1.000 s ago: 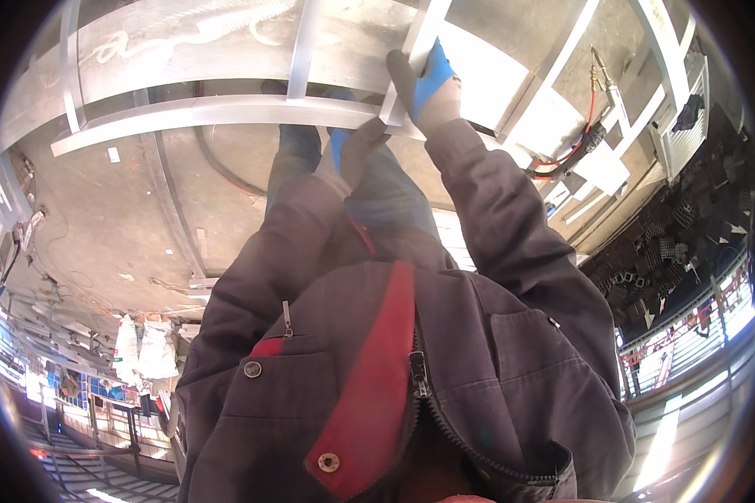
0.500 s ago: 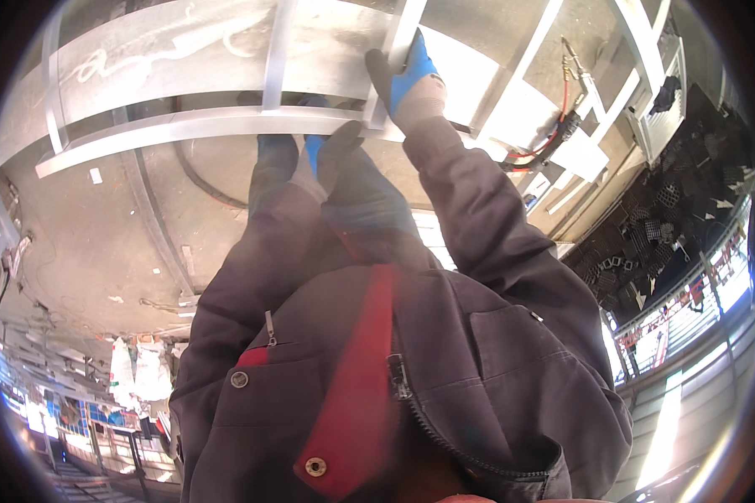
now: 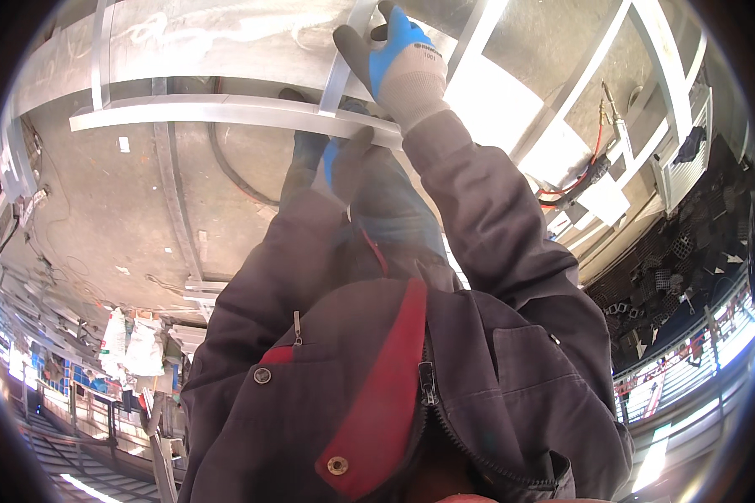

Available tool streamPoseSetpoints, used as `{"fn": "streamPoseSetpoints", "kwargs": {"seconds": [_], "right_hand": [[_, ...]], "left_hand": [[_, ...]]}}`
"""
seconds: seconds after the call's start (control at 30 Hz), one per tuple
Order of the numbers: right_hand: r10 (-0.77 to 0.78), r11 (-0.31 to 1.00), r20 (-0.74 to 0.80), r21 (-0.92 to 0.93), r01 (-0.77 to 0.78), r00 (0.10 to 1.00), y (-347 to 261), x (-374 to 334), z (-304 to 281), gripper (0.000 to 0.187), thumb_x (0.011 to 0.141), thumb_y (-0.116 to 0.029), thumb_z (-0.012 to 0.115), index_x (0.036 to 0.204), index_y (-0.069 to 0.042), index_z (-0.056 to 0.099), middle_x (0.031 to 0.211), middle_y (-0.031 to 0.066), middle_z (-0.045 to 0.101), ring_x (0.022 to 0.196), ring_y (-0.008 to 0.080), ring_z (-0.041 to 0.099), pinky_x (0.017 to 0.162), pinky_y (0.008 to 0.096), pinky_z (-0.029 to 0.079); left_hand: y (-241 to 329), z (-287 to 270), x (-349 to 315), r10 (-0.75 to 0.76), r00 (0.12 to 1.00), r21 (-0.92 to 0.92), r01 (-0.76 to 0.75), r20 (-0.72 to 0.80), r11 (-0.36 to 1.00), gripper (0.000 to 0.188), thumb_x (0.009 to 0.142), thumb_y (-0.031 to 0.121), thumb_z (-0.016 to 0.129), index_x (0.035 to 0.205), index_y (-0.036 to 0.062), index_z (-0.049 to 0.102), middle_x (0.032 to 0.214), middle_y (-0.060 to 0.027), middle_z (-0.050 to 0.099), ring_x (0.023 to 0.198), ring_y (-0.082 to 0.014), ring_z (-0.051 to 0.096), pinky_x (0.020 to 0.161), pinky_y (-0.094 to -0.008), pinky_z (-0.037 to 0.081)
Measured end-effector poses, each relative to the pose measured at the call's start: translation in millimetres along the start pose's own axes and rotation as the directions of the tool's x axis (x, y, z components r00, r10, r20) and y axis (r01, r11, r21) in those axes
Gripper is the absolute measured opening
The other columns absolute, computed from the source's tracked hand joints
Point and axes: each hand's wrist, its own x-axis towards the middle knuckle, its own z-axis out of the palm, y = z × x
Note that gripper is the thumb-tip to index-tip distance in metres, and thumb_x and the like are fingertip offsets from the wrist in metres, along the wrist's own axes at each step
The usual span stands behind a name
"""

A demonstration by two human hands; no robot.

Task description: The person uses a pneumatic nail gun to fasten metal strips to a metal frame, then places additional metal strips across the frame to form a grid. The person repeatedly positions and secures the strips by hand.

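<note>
Gripping: right fingers (image 3: 356,52) (gloved) around metal bar (image 3: 337,80).

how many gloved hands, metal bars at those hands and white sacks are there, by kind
gloved hands: 2, right hand and left hand
metal bars at the hands: 2, upright bar and cross bar
white sacks: 2
total: 6

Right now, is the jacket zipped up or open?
Partly open. The jacket's zipper is closed low down, but the collar falls apart, showing red lining.
</note>
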Motion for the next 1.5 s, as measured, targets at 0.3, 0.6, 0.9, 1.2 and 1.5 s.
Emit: {"fn": "streamPoseSetpoints", "kwargs": {"seconds": [0.3,0.6,0.9,1.2,1.5], "right_hand": [[-0.111,0.981,-0.128,0.142,0.129,0.986,3.0,32.1,24.5,0.06,0.093,-0.047,0.071,0.127,0.001,0.061,0.106,0.0271,0.074,0.1,0.0452,0.071,0.085,0.0505,0.055],[-0.097,0.995,-0.152,0.0,0.098,0.984,4.6,35.6,33.0,0.065,0.091,-0.054,0.069,0.127,0.0,0.062,0.105,0.0253,0.075,0.1,0.0447,0.071,0.088,0.0498,0.055],[-0.145,0.987,-0.177,0.041,0.154,0.973,-1.4,30.3,28.9,0.062,0.092,-0.052,0.068,0.125,0.001,0.061,0.102,0.0247,0.075,0.098,0.0447,0.072,0.085,0.0504,0.056],[-0.173,0.985,-0.156,-0.023,0.171,0.973,3.3,29.3,26.4,0.069,0.094,-0.055,0.067,0.131,0.003,0.057,0.098,0.0243,0.075,0.093,0.0441,0.073,0.082,0.0506,0.056],[-0.088,0.949,-0.395,0.245,0.198,0.914,61.0,-31.2,-39.5,0.06,0.093,-0.034,0.077,0.136,0.002,0.058,0.103,0.0141,0.072,0.088,0.0288,0.069,0.08,0.0425,0.055]], "left_hand": [[2.1,-19.6,6.5,0.035,0.998,-0.045,-0.038,-0.051,0.998,0.059,0.106,0.027,0.062,0.149,-0.0058,0.037,0.142,-0.022,0.053,0.133,-0.0323,0.057,0.118,-0.0443,0.047],[8.7,-12.8,2.0,0.001,0.996,-0.051,-0.006,-0.093,0.999,0.056,0.103,0.023,0.067,0.146,-0.003,0.042,0.137,-0.0215,0.057,0.126,-0.0314,0.063,0.109,-0.0397,0.055],[23.5,-5.5,-4.1,0.018,0.993,-0.06,-0.025,-0.116,0.998,0.05,0.102,0.018,0.069,0.141,-0.0042,0.047,0.133,-0.02,0.059,0.124,-0.0339,0.065,0.107,-0.0415,0.057],[17.3,-8.9,-1.6,-0.064,0.991,-0.043,0.06,-0.118,0.997,0.052,0.103,0.024,0.067,0.143,-0.0036,0.047,0.133,-0.0202,0.06,0.121,-0.0327,0.066,0.11,-0.0397,0.054],[13.1,-16.2,1.0,0.051,0.998,0.113,-0.047,-0.031,0.992,0.053,0.104,0.025,0.063,0.142,-0.0068,0.044,0.137,-0.0218,0.057,0.129,-0.0331,0.061,0.112,-0.0445,0.051]]}}
